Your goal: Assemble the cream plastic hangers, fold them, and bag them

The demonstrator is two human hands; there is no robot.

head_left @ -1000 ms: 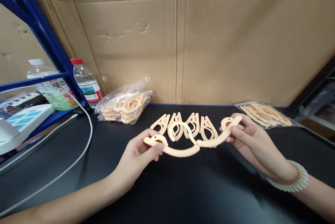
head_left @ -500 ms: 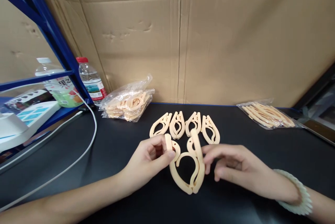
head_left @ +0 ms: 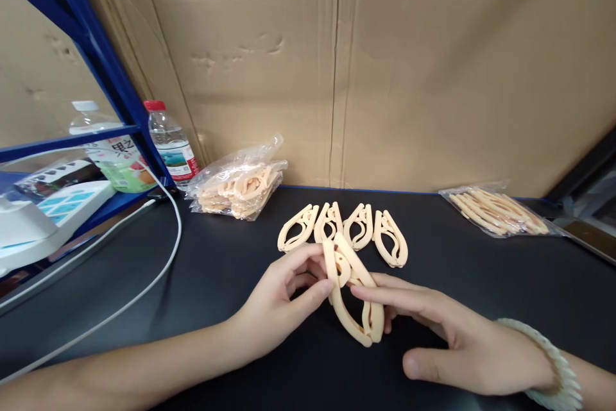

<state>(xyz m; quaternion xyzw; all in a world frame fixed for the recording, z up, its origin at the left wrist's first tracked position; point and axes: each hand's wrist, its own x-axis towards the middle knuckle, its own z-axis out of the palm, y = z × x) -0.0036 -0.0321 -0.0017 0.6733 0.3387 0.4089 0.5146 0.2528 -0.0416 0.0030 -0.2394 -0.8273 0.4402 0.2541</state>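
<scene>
My left hand (head_left: 283,305) pinches a cream folding clothes hanger (head_left: 347,327) near its upper left end, between thumb and fingers. The hanger is held tilted above the black tabletop, its two arms folded close together at the top. My right hand (head_left: 447,327), with a pale beaded bracelet on the wrist, has one finger across the front of the right arm and other fingers behind it; its thumb stands away. Beyond the hands lies a row of several similar folded hangers (head_left: 391,241), one of them partly hidden by the held hanger.
A clear bag of hangers (head_left: 235,186) lies back left, another bag (head_left: 500,209) back right. At left stand a red-capped water bottle (head_left: 173,148), a blue rack (head_left: 91,65) and a white power strip (head_left: 72,206) with a white cable (head_left: 179,218). Cardboard (head_left: 409,77) walls the back.
The hanger's two arms have come together at the top. My right hand has moved in to the left, its fingers now across and behind the right arm. The view has shifted slightly.
</scene>
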